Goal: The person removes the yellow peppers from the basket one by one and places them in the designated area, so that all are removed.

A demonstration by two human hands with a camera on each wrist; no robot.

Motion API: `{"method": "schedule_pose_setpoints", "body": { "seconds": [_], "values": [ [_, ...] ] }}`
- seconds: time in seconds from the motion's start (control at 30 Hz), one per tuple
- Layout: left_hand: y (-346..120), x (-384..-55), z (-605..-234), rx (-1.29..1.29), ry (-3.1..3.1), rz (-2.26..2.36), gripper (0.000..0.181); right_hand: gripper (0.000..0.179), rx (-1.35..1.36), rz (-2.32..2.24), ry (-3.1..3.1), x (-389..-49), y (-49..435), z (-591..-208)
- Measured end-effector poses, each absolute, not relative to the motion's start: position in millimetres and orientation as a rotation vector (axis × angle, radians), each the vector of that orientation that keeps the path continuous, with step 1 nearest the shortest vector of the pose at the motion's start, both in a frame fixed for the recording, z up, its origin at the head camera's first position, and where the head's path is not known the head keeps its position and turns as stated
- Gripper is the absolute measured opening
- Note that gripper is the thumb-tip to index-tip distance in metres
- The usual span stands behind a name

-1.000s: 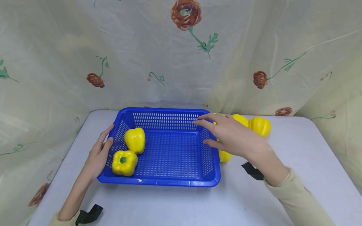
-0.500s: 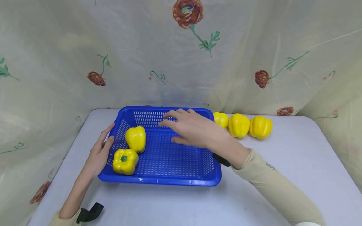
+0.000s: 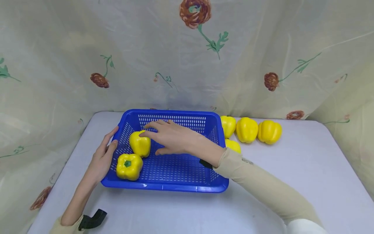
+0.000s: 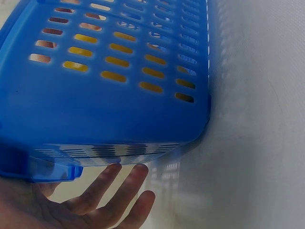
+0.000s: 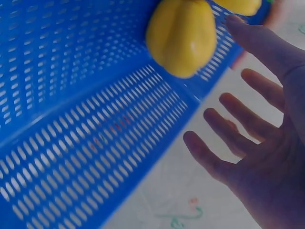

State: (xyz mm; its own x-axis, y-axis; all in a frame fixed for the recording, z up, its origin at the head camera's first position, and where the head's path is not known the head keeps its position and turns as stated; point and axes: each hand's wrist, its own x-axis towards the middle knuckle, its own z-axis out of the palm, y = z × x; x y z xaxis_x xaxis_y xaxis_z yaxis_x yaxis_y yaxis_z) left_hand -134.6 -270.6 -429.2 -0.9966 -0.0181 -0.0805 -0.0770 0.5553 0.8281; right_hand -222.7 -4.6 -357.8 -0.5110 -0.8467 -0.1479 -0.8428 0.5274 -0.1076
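Note:
A blue plastic basket (image 3: pixel 187 187) stands on the table with two yellow bell peppers at its left end. One pepper (image 3: pixel 137 146) lies toward the back; the other (image 3: pixel 130 170) shows its green stem in front. My left hand (image 3: pixel 100 162) holds the basket's left rim, its fingers reaching along the outside in the left wrist view. Over the basket hovers my right hand (image 3: pixel 175 138), fingers spread and holding nothing. In the head view its fingertips overlap the back pepper; in the right wrist view they appear apart from it.
Outside the basket's right end, several more yellow bell peppers sit on the white table (image 3: pixel 298 169): a row with one pepper (image 3: pixel 246 130) in its middle, and another pepper (image 3: pixel 232 146) nearer, partly hidden. A flowered curtain (image 3: pixel 146 48) hangs behind.
My right hand has moved left, from over the basket's right rim to beside the back pepper, uncovering the peppers on the right. My left hand and the basket stay put.

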Motion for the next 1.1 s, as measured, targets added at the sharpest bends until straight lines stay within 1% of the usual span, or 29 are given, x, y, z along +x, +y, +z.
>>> {"method": "schedule_pose_setpoints", "body": {
  "seconds": [0.27, 0.57, 0.7, 0.9, 1.1],
  "values": [
    [-271, -133, -430, -0.075, 2.707, 1.46, 0.057, 0.079, -1.495, 0.021, 2.555, -229, -31, -376],
    [-272, -133, -429, -0.048, 2.719, 1.469, 0.057, 0.084, -1.482, 0.059, 2.55, -232, -50, -388],
    [-273, -133, -429, -0.033, 2.726, 1.473, 0.057, 0.083, -1.491, 0.093, 2.561, -232, -55, -390],
    [-272, -134, -429, -0.035, 2.713, 1.483, 0.057, 0.076, -1.502, 0.155, 2.583, -233, -57, -393],
    [-272, -134, -429, -0.038, 2.709, 1.487, 0.057, 0.075, -1.503, 0.133, 2.613, -233, -58, -396]
  ]
}}
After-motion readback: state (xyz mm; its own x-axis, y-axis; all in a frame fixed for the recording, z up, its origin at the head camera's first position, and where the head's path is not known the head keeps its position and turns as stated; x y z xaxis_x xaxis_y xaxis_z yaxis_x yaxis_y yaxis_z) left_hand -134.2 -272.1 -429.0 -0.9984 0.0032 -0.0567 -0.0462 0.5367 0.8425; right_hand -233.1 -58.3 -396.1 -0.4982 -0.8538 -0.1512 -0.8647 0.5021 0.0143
